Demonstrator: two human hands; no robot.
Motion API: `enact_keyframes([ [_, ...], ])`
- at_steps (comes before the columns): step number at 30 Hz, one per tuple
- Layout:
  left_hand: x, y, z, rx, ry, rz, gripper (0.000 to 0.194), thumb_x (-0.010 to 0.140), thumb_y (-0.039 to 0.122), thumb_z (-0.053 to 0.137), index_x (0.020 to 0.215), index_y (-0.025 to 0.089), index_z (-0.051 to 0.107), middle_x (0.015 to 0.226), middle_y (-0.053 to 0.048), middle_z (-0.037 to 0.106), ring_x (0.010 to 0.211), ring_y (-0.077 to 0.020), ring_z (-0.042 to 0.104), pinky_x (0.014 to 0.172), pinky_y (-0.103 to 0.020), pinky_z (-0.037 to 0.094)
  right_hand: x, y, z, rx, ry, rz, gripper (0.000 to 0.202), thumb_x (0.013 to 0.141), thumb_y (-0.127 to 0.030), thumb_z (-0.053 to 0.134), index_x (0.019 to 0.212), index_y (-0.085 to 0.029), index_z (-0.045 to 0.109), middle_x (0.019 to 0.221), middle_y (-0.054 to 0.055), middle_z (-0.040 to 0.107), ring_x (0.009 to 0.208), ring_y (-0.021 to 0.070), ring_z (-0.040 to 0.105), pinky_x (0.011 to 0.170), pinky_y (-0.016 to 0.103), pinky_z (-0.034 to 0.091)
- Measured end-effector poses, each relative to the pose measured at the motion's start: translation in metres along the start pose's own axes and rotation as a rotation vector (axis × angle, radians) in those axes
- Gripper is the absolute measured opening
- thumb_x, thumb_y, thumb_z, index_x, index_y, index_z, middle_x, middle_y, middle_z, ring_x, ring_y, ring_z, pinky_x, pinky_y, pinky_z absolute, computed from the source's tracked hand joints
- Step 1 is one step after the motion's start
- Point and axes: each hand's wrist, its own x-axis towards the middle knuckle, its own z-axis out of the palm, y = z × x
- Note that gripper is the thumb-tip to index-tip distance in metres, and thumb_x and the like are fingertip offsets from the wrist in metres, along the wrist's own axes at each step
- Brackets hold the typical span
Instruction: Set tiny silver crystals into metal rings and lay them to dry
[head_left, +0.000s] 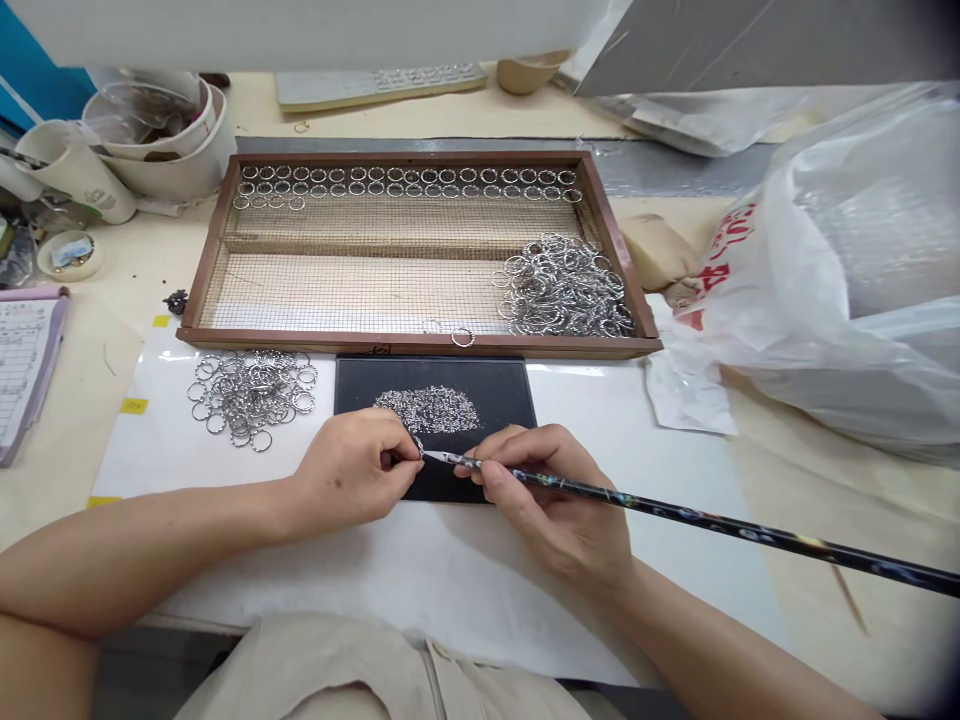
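Between thumb and forefinger, my left hand (356,465) pinches a small silver ring (418,446), mostly hidden by the fingers. My right hand (559,500) grips a long, dark patterned pen-like stick (675,512), its pale pointed tip at the ring. Both hands are over a black pad (352,378) bearing a spread of tiny sparkling stones (429,408). Left of the pad lies a loose pile of silver rings (255,390). Behind it stands a wooden-framed mesh tray (420,345), with rings in rows along its back and a heap of rings (566,290) at its right.
White cups and containers (169,150) stand at the back left, near a small round dish (70,256). A notebook (30,370) lies at the left edge. On the right is a bulky white plastic bag (847,270). A thin wooden stick (851,600) lies at the lower right.
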Motion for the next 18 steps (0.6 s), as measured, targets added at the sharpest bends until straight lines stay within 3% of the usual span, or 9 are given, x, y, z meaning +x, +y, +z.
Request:
enact_keyframes([
  [9, 0.0, -0.001, 0.0, -0.004, -0.001, 0.006, 0.012, 0.072, 0.009, 0.06, 0.062, 0.015, 0.063, 0.062, 0.0, 0.061, 0.058, -0.0089, 0.053, 0.051, -0.02, 0.04, 0.001, 0.0, 0.0, -0.037, 0.019, -0.016, 0.011, 0.083, -0.013, 0.051, 0.079, -0.021, 0.047, 0.069, 0.002, 0.059, 0.064, 0.0163, 0.06, 0.052, 0.031, 0.048],
  [18, 0.0, 0.0, 0.0, -0.007, 0.003, 0.007, 0.012, 0.072, 0.008, 0.059, 0.062, 0.014, 0.062, 0.06, 0.0, 0.06, 0.057, -0.0089, 0.052, 0.051, -0.02, 0.04, 0.002, 0.012, 0.001, -0.217, 0.067, 0.136, 0.008, 0.084, -0.021, 0.053, 0.078, -0.021, 0.048, 0.072, 0.002, 0.058, 0.063, 0.014, 0.059, 0.053, 0.029, 0.048],
])
